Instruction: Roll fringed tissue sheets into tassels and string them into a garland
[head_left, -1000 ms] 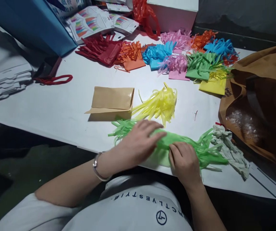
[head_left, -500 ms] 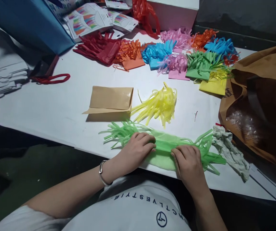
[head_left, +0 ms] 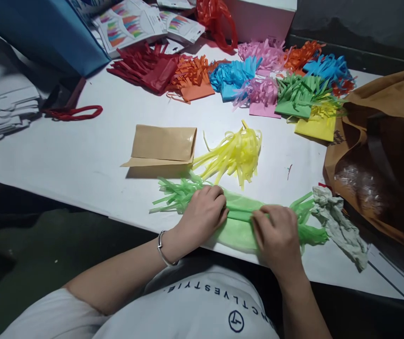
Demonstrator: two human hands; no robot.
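Green tissue paper (head_left: 239, 230) with fringed strips at both ends lies across the table's near edge. Curled fingers of my left hand (head_left: 206, 209) grip a narrow folded roll along its middle, left of centre. My right hand (head_left: 277, 230) pinches the same roll farther right, thumb against fingers. Between the two hands the rolled strip stretches nearly straight, over the flat part of the sheet. Just beyond lies a yellow tissue tassel (head_left: 239, 150), its strips spread to the left and toward me. Beside it sits a folded brown paper piece (head_left: 164, 143).
Folded fringed tissue bundles line the back: dark red (head_left: 152, 73), orange (head_left: 196, 80), blue (head_left: 235, 77), pink, green and yellow (head_left: 316, 127). A brown bag (head_left: 381, 122) stands at right, near a crumpled pale cloth (head_left: 341, 228). A blue bag (head_left: 57, 33) and printed packets (head_left: 129, 28) stand back left.
Both hands have edged up the green tissue, drawing the roll a little narrower. The left forearm has shifted right, and the fringe ends have moved slightly inward.
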